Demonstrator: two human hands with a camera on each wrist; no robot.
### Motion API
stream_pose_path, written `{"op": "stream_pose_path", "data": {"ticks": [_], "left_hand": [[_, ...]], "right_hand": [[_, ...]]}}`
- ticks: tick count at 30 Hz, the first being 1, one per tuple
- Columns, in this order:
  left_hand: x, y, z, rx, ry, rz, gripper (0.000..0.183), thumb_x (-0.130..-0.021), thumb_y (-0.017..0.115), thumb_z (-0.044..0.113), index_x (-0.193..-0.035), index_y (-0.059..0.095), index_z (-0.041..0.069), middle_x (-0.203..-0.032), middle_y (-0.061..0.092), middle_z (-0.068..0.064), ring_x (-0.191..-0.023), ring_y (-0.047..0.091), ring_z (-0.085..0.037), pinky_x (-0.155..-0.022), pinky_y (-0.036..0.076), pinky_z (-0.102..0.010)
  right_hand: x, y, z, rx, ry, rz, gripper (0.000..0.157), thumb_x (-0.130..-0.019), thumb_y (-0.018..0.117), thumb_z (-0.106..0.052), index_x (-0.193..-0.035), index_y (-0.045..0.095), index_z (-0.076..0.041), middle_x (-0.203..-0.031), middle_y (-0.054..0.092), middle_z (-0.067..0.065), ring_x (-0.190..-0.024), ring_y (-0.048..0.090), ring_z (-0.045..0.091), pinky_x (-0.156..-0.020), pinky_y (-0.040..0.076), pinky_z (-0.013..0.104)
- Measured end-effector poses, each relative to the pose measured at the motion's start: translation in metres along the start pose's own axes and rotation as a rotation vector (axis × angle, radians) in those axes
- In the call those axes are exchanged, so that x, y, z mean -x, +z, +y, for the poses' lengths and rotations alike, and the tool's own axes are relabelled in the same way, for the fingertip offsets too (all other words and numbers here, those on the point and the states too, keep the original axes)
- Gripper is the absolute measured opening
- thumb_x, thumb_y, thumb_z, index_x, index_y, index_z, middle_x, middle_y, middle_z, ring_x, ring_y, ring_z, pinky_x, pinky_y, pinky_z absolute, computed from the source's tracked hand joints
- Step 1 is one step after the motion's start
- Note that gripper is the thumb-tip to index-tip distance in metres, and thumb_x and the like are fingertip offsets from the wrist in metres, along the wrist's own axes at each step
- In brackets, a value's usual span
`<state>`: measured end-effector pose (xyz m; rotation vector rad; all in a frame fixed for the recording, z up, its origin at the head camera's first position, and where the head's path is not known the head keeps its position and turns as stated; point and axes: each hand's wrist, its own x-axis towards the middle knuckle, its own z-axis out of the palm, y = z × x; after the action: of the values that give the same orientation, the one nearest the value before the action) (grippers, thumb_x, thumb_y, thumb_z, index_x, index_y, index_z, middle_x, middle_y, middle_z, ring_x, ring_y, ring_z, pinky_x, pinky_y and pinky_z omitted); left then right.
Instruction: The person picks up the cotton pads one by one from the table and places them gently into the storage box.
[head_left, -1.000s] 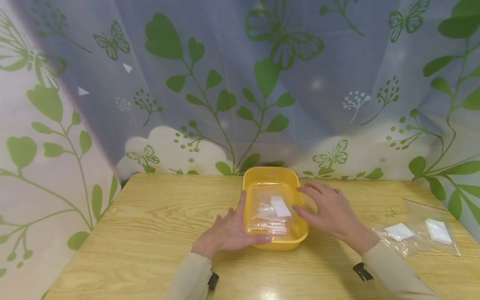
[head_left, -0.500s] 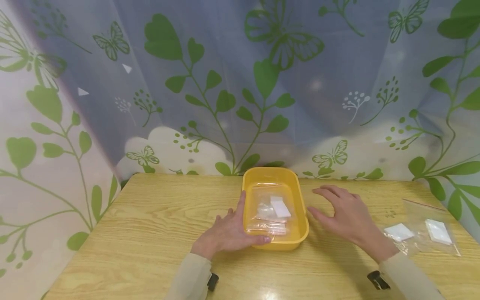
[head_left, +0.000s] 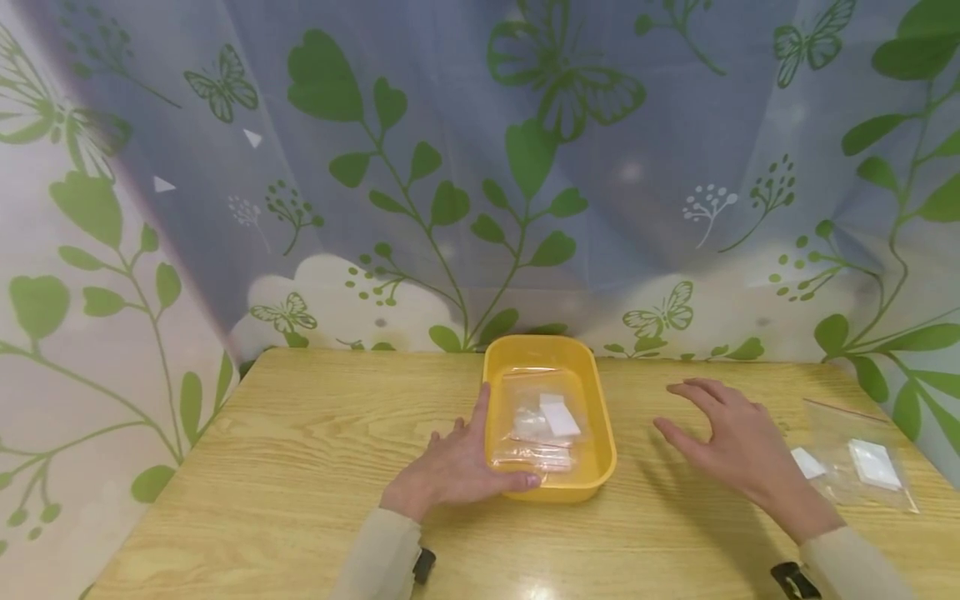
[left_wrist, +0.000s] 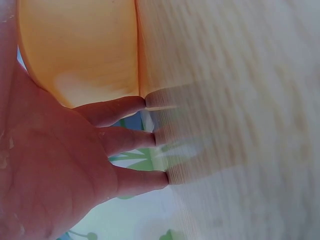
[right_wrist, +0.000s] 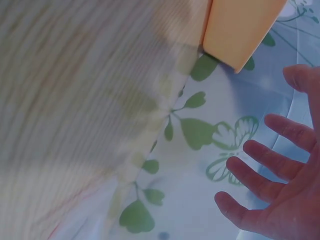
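A yellow plastic bin (head_left: 606, 450) stands on the wooden table, holding several clear zip bags (head_left: 536, 425) with white pieces inside. My left hand (head_left: 450, 471) rests against its near left corner, index finger along the left side and thumb on the front rim. In the left wrist view the other fingers (left_wrist: 130, 140) reach straight down to the tabletop beside the bin wall (left_wrist: 85, 50). To the right of the bin, my right hand (head_left: 738, 437) hovers over the table with spread, relaxed fingers and nothing in them. Its forearm partly covers a zip bag with a white piece (head_left: 808, 462).
Another clear zip bag with a white block (head_left: 874, 464) lies at the table's right side. Behind the wooden table (head_left: 315, 467) hangs a blue and white curtain (head_left: 450, 125) with green leaves and butterflies, close behind the bin.
My right hand has moved from over the bin's right rim out to the right, toward the bags on the table. My left hand and the bin have stayed in place.
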<state>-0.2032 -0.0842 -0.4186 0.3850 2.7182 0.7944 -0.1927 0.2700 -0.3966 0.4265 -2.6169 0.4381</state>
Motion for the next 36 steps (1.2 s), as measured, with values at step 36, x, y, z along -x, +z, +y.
{"op": "stream_pose_path", "data": {"ticks": [36], "left_hand": [[-0.001,0.0,-0.001,-0.01,0.004,0.001,0.136,-0.074,0.064,0.087,-0.162,-0.022,0.029,-0.16,0.04,-0.025,-0.154,0.026,-0.045,-0.126,0.014,-0.068]], "right_hand": [[0.057,-0.028,0.088,0.058,0.227,-0.188,0.06,-0.092,0.071,-0.053,-0.129,0.065,-0.006,-0.134,0.056,0.039,-0.1,0.061,0.062,-0.066,0.051,0.063]]}}
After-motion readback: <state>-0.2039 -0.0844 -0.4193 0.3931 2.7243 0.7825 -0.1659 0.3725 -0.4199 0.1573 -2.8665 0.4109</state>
